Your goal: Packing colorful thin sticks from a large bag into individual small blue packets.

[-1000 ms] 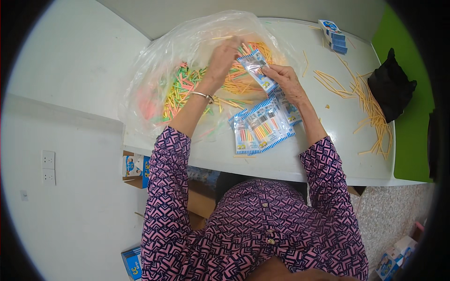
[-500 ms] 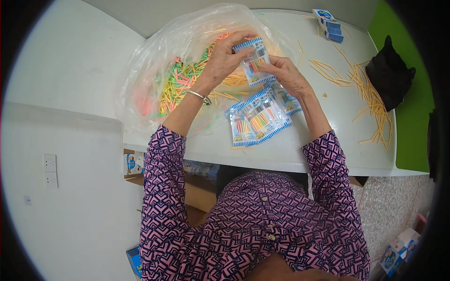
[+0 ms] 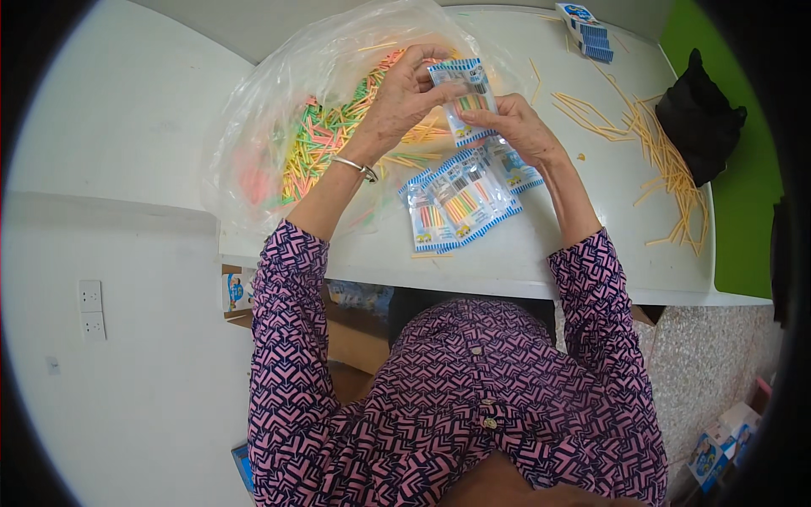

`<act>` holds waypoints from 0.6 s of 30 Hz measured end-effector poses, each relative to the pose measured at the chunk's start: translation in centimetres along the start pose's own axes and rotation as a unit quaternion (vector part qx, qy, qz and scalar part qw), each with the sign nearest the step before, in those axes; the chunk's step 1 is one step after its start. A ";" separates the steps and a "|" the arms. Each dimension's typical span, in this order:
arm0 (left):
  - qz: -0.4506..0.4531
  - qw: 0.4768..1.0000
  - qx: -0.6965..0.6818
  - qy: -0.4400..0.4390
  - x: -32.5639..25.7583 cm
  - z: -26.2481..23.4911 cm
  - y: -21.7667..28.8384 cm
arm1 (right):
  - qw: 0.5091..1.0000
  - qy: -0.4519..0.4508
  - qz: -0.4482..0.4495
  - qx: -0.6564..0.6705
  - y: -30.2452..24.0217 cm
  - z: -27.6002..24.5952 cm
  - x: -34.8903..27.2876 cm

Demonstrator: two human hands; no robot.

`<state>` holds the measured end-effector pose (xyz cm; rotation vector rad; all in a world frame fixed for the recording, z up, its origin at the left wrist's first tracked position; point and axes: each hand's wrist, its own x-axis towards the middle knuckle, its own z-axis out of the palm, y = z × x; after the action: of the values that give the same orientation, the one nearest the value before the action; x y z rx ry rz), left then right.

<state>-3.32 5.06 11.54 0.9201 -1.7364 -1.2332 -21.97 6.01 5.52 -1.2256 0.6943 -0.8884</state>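
Note:
Both hands hold one small clear packet [image 3: 476, 133] with blue striped ends and short coloured sticks inside. My left hand [image 3: 404, 100] grips its upper left side, thumb across the front. My right hand [image 3: 519, 127] pinches its right edge between thumb and fingers. Below them, several similar filled packets [image 3: 460, 205] lie overlapping on the table, one partly under my right wrist. Behind my left hand a large clear plastic bag [image 3: 245, 127] lies spread out, holding a heap of pink, green and yellow thin sticks [image 3: 325, 139].
Loose pale yellow sticks [image 3: 667, 169] are scattered on the right of the white table [image 3: 583, 270], beside a crumpled black bag [image 3: 699, 118]. A stack of blue and white packets [image 3: 585, 34] lies at the far right. Under the table is an open cardboard box [image 3: 355, 346].
The view has shifted slightly, so the table sits a little higher. Both hands keep hold of the packet, which has tilted a little.

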 end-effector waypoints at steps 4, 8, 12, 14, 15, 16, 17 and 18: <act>-0.013 1.000 -0.006 -0.013 -0.3 -0.2 -0.1 | 1.000 0.003 -0.007 -0.024 0.1 0.0 -0.2; 0.015 1.000 0.011 -0.001 -0.9 0.2 0.5 | 1.000 0.009 -0.010 -0.014 0.1 -0.3 -0.3; 0.008 1.000 0.023 -0.012 -0.9 -1.0 0.8 | 0.998 0.005 -0.001 -0.059 0.0 -0.5 -0.7; 0.005 0.999 0.047 -0.010 -1.0 -1.1 0.9 | 0.995 -0.009 0.009 -0.096 -0.1 -0.4 -0.9; 0.001 0.997 0.070 -0.009 -1.0 -1.1 1.2 | 0.995 -0.009 0.009 -0.096 -0.1 -0.4 -1.0; 0.001 0.997 0.070 -0.009 -1.0 -1.2 1.4 | 0.994 -0.006 0.007 -0.110 0.0 -0.4 -1.0; 0.004 0.997 0.077 -0.008 -1.0 -1.2 1.6 | 0.992 -0.003 0.005 -0.125 0.1 -0.4 -1.0; 0.008 0.997 0.083 -0.009 -0.9 -1.3 1.8 | 0.992 -0.002 0.005 -0.124 0.3 -0.5 -0.9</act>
<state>-1.97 5.88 13.38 0.9916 -1.8777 -1.1024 -22.83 6.59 5.14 -1.4426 0.8256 -0.8083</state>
